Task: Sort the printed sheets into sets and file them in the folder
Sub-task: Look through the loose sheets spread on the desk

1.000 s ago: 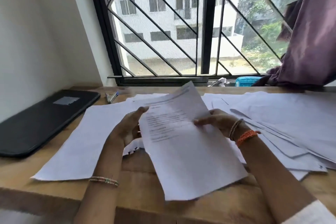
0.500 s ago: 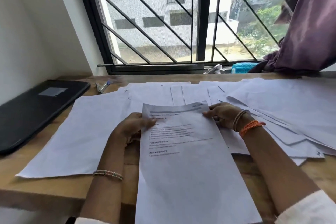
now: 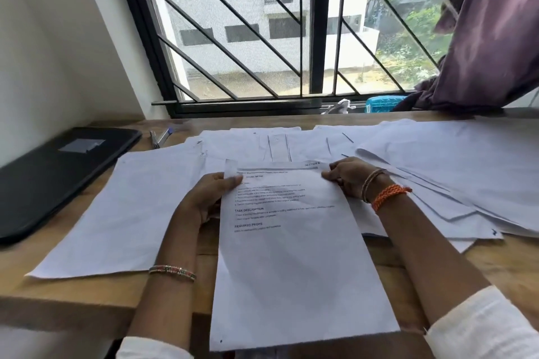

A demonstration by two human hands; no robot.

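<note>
Turned upright and pulled nearer since 1 second ago: printed sheet (image 3: 291, 256), top corners pinched by left hand (image 3: 208, 198) and right hand (image 3: 348, 179), above loose sheets (image 3: 437, 166) on desk (image 3: 73, 294). Probably being read for sorting.

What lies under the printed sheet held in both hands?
Under the printed sheet, the wooden desk shows on both sides, and blank sheets spread out beyond its top corners. The left hand and right hand pinch those corners. Whatever lies directly beneath is covered.

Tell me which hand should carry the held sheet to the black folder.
Probably the left hand: the black folder lies on its side of the printed sheet. The right hand would have to cross over.
</note>
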